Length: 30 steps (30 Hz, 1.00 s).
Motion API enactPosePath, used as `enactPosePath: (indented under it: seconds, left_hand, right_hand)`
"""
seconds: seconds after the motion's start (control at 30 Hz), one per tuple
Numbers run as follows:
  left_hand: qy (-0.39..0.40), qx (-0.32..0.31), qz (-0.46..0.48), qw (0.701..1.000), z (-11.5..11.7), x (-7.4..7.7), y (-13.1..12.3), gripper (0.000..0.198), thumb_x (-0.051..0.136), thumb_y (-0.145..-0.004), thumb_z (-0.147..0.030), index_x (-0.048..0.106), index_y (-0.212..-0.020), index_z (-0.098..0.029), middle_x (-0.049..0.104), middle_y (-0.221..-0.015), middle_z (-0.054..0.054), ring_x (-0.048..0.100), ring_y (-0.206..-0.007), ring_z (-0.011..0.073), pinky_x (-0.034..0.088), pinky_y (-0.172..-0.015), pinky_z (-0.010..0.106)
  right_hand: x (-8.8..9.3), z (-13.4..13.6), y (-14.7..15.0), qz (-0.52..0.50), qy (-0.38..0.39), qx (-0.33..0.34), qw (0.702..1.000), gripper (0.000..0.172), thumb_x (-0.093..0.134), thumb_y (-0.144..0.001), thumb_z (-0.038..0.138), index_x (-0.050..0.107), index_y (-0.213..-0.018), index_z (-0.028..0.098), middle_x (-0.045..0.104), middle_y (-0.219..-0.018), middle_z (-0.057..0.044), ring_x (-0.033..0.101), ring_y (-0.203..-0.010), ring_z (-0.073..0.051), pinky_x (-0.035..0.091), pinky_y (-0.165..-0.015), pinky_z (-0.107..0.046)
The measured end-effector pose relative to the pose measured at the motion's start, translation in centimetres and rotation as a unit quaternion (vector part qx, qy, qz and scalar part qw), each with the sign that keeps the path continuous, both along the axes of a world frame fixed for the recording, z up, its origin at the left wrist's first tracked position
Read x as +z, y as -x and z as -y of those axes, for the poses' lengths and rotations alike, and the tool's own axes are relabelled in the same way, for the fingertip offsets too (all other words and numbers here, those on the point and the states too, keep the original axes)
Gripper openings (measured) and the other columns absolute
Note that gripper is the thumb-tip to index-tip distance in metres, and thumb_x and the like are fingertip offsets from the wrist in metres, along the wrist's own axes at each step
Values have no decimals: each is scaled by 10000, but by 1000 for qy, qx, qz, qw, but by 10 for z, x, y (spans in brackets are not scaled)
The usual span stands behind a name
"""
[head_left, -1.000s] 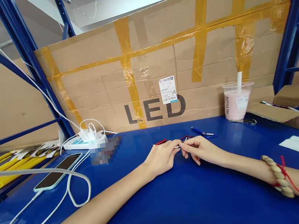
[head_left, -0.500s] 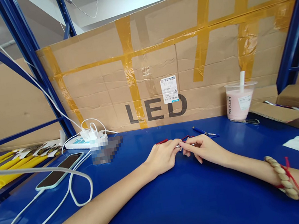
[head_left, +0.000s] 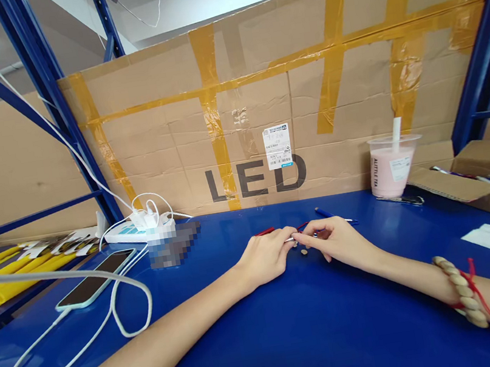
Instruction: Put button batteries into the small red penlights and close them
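Both my hands rest on the blue table [head_left: 294,329], fingertips meeting near its middle. My left hand [head_left: 265,257] is closed on a red pen [head_left: 265,231] whose end sticks out to the left. My right hand [head_left: 337,241] pinches the pen's metal tip, with a red loop showing above the fingers. A tiny dark round piece [head_left: 303,252] lies on the table just below the fingertips. A blue pen [head_left: 330,215] lies right behind my right hand. A beaded bracelet with red cord [head_left: 464,292] sits on my right wrist.
A taped cardboard wall marked LED [head_left: 263,119] closes the back. A pink drink cup [head_left: 390,166] stands back right, beside open cardboard boxes [head_left: 484,178] of pens. A phone [head_left: 96,279], white cables [head_left: 121,312] and a power strip [head_left: 136,229] lie at the left. Yellow parts [head_left: 1,275] fill the left shelf.
My hands stayed together in nearly the same spot. A small dark round piece now lies on the table under the fingertips, where none showed before.
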State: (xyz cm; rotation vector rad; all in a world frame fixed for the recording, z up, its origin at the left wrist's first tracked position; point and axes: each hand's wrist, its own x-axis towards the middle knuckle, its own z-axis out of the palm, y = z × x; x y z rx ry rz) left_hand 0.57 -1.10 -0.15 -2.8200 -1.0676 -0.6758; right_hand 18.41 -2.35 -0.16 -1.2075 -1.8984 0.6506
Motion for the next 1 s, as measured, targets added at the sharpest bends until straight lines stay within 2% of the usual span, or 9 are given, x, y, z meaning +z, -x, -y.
enactPosePath:
  seconds: [0.13,0.27,1.0]
  left_hand:
    - [-5,1,-1,1000,-1,0,0,217,307,-913,-231,463,-1063,-223,623,-990,10,600,-878,162,460,-690,236]
    - [-17,0,-3,1000,-2,-2,1,225,305,-914,-237,459,-1076,-220,622,-997,13,601,-884,169,461,-682,244]
    - [-33,5,-15,999,-3,-2,1,211,309,-910,-237,460,-1057,-227,622,-1002,-13,606,-860,167,446,-642,238]
  right_hand:
    - [1,1,0,2,-12,-23,1000,363,592,-698,518,635,-667,158,516,-409,28,432,-341,-90,330,-389,-221]
    - [2,1,0,-1,-14,-27,1000,341,611,-688,498,638,-666,159,470,-367,40,433,-346,-97,328,-395,-225]
    - [0,1,-1,8,-18,-16,1000,288,610,-709,440,623,-686,153,517,-435,40,438,-349,-79,322,-395,-206]
